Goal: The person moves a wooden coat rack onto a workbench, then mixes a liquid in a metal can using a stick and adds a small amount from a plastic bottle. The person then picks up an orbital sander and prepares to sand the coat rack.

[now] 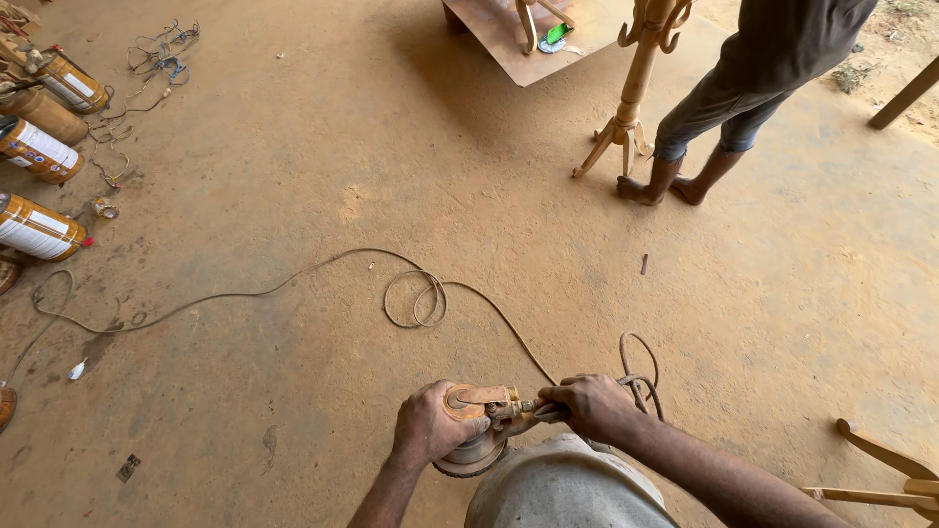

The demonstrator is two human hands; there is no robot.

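Along the left edge lie several cylinders (37, 227) on the dusty floor (293, 147), near a tangle of wires (156, 59). A long hose (293, 282) snakes across the dirt, loops once, and runs to the tool low in the middle. Judging from this, the work looks barely begun: the disc sander (477, 438) is held up over the person's knee (562, 484), its pad touching no wood. The left hand (430, 422) is curled closed over the sander's body, and the right hand (592, 406) is closed around the hose at its fitting. Farther right, another person (743, 88) stands barefoot beside a wooden stand (636, 88)
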